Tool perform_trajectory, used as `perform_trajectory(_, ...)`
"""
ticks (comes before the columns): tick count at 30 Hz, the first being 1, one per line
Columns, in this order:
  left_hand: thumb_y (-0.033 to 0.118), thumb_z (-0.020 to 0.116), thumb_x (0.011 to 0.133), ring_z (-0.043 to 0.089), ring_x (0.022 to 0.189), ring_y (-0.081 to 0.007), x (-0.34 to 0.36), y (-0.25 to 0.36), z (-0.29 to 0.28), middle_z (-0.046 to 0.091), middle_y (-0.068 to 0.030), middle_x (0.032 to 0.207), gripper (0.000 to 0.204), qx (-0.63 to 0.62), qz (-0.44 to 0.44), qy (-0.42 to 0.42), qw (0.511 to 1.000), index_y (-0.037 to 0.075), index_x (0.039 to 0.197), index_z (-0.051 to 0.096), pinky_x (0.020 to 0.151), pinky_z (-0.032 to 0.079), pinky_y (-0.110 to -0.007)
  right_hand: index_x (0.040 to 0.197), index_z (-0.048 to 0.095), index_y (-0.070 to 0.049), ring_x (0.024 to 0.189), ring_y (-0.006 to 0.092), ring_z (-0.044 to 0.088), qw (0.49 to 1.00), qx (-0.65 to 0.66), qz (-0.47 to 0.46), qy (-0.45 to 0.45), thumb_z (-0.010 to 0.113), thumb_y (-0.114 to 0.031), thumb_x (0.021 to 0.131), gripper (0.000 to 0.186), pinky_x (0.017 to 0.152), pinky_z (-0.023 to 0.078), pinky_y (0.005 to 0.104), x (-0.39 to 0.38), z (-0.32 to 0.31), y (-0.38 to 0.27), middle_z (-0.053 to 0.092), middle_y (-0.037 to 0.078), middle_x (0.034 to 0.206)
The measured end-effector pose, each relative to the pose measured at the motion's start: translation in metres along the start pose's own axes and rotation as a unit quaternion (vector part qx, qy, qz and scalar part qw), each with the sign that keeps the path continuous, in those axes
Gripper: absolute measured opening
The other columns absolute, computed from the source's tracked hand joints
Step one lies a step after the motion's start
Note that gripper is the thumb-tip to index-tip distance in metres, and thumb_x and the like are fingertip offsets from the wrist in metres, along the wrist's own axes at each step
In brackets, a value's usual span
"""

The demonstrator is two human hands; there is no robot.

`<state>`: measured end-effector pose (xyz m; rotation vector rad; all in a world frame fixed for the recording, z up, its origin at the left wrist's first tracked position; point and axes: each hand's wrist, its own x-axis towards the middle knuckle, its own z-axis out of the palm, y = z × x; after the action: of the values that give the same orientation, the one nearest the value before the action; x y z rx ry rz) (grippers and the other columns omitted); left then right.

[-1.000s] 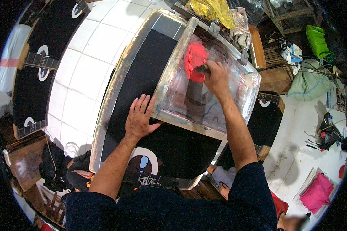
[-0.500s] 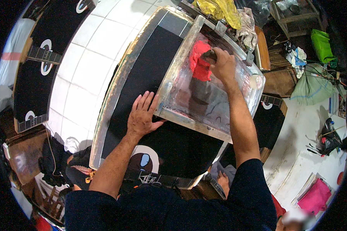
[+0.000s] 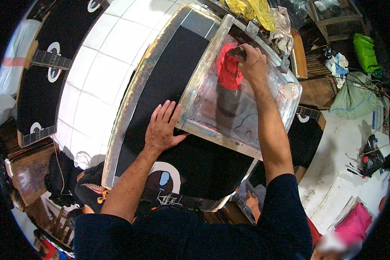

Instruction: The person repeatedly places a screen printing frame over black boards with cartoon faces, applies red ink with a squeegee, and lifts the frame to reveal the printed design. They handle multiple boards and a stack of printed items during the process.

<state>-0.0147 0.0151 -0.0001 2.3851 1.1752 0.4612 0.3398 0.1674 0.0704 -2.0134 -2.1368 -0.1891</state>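
A wooden-framed printing screen [image 3: 223,138] lies over black fabric [image 3: 164,76] on a board. Toward the far part of its mesh sits a patch of wet red ink [image 3: 229,73]. My right hand [image 3: 253,64] grips a small dark squeegee [image 3: 237,53] at the far edge of that ink; its lower edge is partly hidden. My left hand [image 3: 162,130] lies flat with fingers stretched out, on the black fabric and against the near left corner of the screen frame. A printed white, brown and blue eye [image 3: 164,178] shows on the fabric nearest me.
Metal hinge clamps [image 3: 251,30] hold the screen's far side. Yellow cloth [image 3: 251,11] and rags lie beyond it. More printed black panels [image 3: 41,93] stand at the left past white tiles [image 3: 102,71]. At the lower right are a pink cloth [image 3: 353,221] and another person's hand [image 3: 252,201].
My right hand has moved slightly away from me with the squeegee, to the far end of the red ink. The left hand stays in place by the frame corner.
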Motion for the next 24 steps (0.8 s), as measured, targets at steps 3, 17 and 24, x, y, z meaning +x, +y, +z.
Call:
perform_trajectory(3,0.052,0.088,0.070,0.035,0.151,-0.0337,0.001,0.001,0.000,0.043,-0.0169,0.157,0.111,-0.001,-0.002,0.008,1.000,0.006,0.157,0.037,0.125,0.027,-0.054,0.113,0.068,-0.014,0.100,0.0302,0.065,1.000,-0.005,-0.001,-0.016,0.078,-0.012,0.075,0.039,0.082,0.047,0.0457,-0.026,-0.005,-0.005,0.072,0.005,0.104)
perform_trajectory(17,0.050,0.088,0.073,0.036,0.150,-0.0339,0.001,0.002,0.000,0.042,-0.0170,0.157,0.109,-0.005,-0.006,0.008,1.000,0.009,0.158,0.034,0.124,0.029,-0.054,0.107,0.067,-0.012,0.098,0.0348,0.063,0.998,0.042,-0.054,-0.003,0.073,-0.007,0.077,0.031,0.080,0.049,0.0496,-0.016,0.005,0.003,0.068,0.007,0.101)
perform_trajectory(24,0.041,0.090,0.073,0.037,0.149,-0.0361,0.006,0.006,-0.004,0.043,-0.0194,0.156,0.109,-0.059,-0.004,0.036,0.998,0.004,0.158,0.033,0.125,0.025,-0.057,0.105,0.065,-0.012,0.103,0.0330,0.060,0.998,0.027,-0.042,-0.025,0.070,-0.006,0.081,0.026,0.087,0.045,0.0473,-0.090,-0.021,-0.016,0.063,0.006,0.095)
